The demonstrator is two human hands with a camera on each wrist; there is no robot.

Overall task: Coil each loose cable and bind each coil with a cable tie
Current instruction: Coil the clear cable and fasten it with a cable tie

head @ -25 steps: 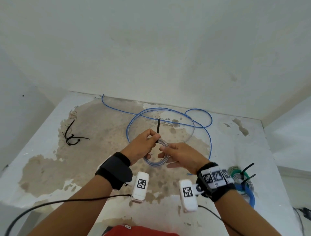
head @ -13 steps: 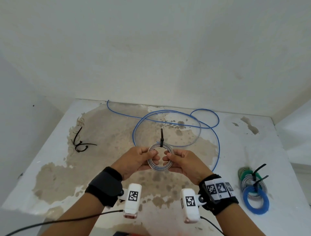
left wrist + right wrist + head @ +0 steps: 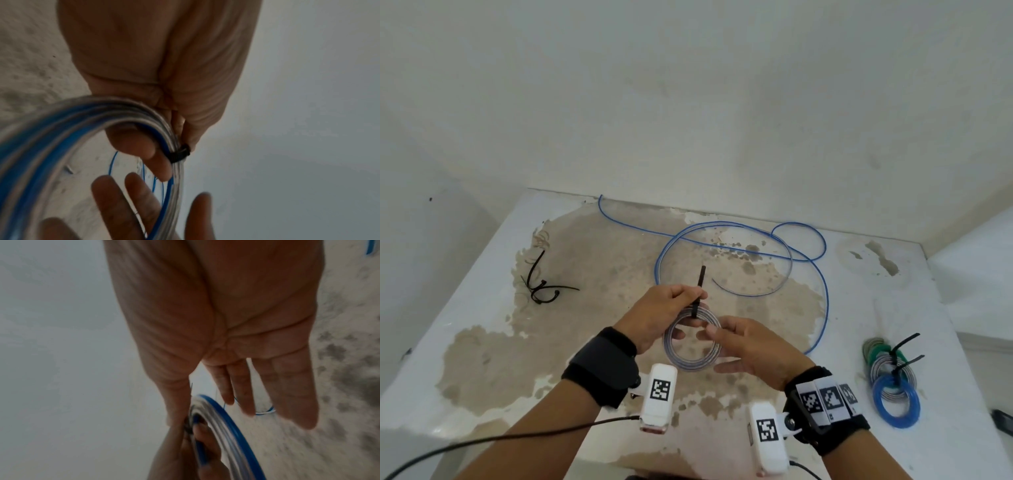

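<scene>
Bench point(image 3: 482, 301): white surface with large worn tan patches, set against a pale wall. Far left, a small heap of spare black cable ties point(image 3: 541, 286) lies loose on the worn patch. No brand or readable writing anywhere; the only markings are square black-and-white coded tags on the white wrist cameras point(image 3: 659, 394) and on the right wrist strap point(image 3: 825, 399). Left hand point(image 3: 657, 315): raised above the bench centre, fingers curled, pinching the upright tail of a black cable tie point(image 3: 701, 284) just above the coil; the left wrist view shows its thumb inside the ring and the tie's band wrapped round the strands. Clear-and-blue cable coil point(image 3: 691, 346): a small round bundle of several turns, held in the air between both hands, the tie cinched at its top. Right hand point(image 3: 750, 349): palm toward the coil, thumb tip touching the coil's upper right edge, remaining fingers straight and spread beneath and beside the ring, gripping nothing. Behind the hands, a loose blue cable point(image 3: 822, 291) sprawls in wide loops across the bench toward the wall, with a loose clear cable point(image 3: 787, 263) curving among its loops. Far right, a stack of finished coils point(image 3: 893, 380), green, clear and blue, each bound with a black tie whose tail sticks up, lies near the bench edge.
</scene>
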